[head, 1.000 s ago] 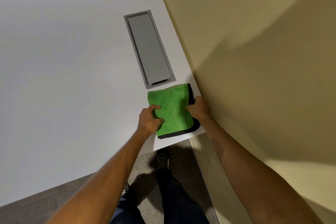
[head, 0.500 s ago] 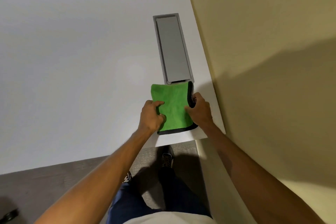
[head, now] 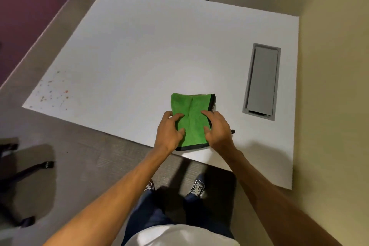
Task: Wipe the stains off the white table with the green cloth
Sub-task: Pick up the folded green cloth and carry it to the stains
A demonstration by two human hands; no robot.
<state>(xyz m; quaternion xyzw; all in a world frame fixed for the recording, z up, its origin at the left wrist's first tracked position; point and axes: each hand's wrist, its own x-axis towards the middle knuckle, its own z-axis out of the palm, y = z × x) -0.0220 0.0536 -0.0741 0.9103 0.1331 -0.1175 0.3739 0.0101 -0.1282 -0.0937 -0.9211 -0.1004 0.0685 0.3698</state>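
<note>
1. Green cloth (head: pixel 190 120) lies folded on the white table (head: pixel 159 50), at the near edge, right of that edge's middle; dark trim shows along its right side and near hem
2. Left hand (head: pixel 168 133) rests on the cloth's left part, fingers spread apart and curled down onto the fabric, thumb tip pressing into the cloth
3. Right hand (head: pixel 218 131) covers the cloth's right near corner, fingers apart, index stretched over the green top; whether the thumb is tucked under the fold, cannot tell
4. Neither hand is closed round the cloth, both just press it flat, a crease runs up the middle between them
5. Stains (head: pixel 55 94): small reddish-brown specks scattered at the table's near left corner, well apart from the cloth, none touched
6. Grey cable hatch (head: pixel 262 81) is sunk into the surface by the right edge, far side of the cloth and to its right
7. Step in hand, as I judge it: gathering the cloth for wiping, wiping itself not yet begun
8. Next move calls for a firm hold on the cloth, then a long slide left along the near edge to the speckled corner, pressing down and keeping the fold from spilling off the edge
</note>
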